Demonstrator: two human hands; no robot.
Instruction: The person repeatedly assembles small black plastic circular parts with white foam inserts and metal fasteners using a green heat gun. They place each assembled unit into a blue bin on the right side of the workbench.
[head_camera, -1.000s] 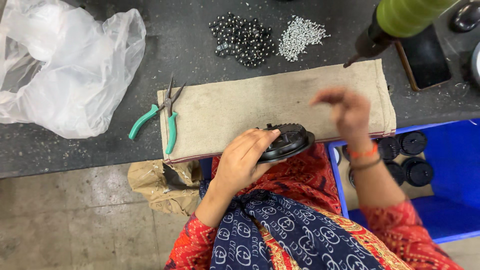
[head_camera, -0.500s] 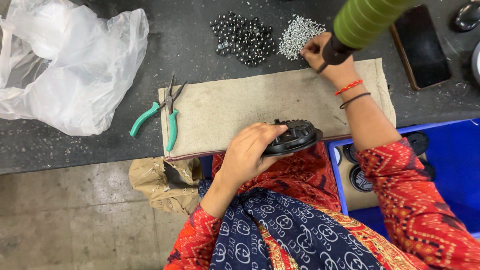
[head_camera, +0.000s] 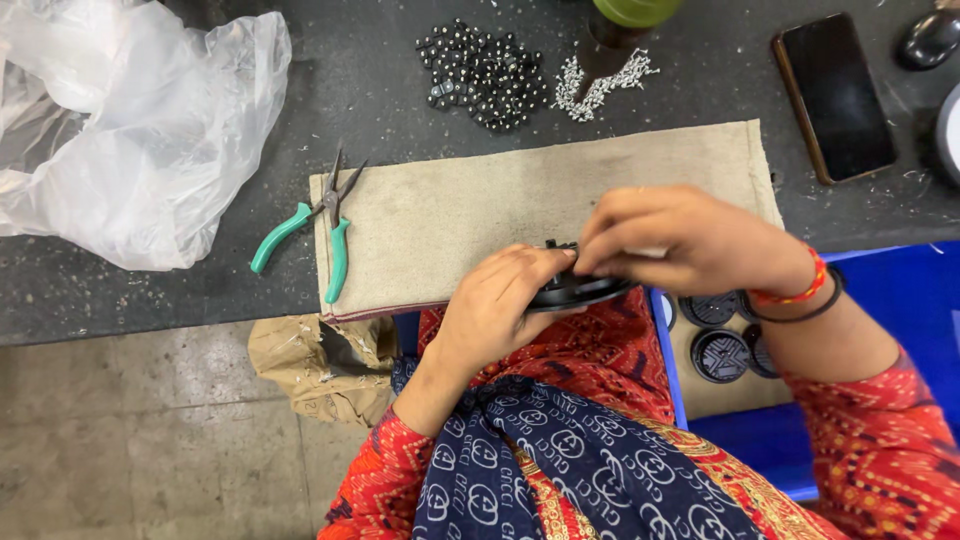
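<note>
Black round part (head_camera: 578, 288) between both hands

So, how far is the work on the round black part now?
Done: finished-looking black discs lie in the blue bin. In hand: the left hand holds the round black part while the right hand presses on it. Left: piles of dark beads and silver bits remain; the pliers lie untouched.
</note>
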